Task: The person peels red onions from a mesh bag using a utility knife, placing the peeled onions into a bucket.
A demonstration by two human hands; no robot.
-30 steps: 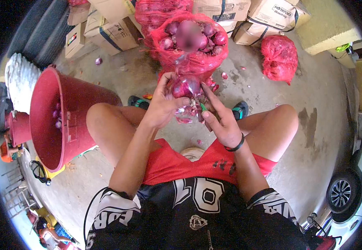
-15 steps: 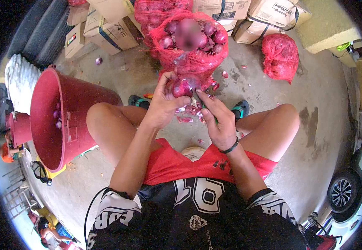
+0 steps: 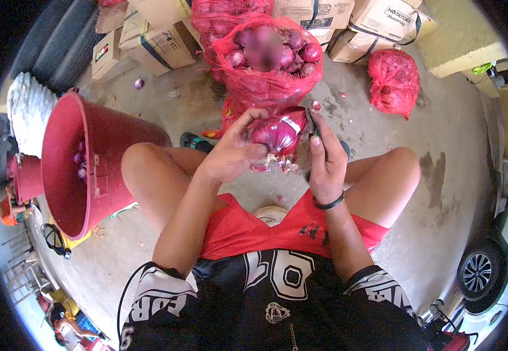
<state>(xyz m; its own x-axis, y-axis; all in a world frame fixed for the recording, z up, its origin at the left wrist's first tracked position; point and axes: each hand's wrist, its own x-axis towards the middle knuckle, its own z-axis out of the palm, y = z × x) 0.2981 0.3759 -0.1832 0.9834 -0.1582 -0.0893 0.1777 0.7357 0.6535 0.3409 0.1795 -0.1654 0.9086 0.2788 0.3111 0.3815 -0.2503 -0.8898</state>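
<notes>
My left hand is closed around a large red onion, thumb below and fingers behind it. A strip of dark skin lifts from the onion's upper right side, with a pale patch beside it. My right hand is closed on a small knife, mostly hidden by the fingers; a bit of green shows near the thumb. The blade meets the lifted skin. Behind the onion stands an open red mesh sack full of red onions, partly blurred on top. Loose peelings lie on the floor below.
A big maroon tub with some onions inside lies tilted at my left. Cardboard boxes line the back. A tied red mesh bag sits at the right, a white car farther right. Another person is at far left.
The onion has come nearer and turned, now showing lifted skin. My right hand has moved right and upward with the knife, away from the onion's middle.
</notes>
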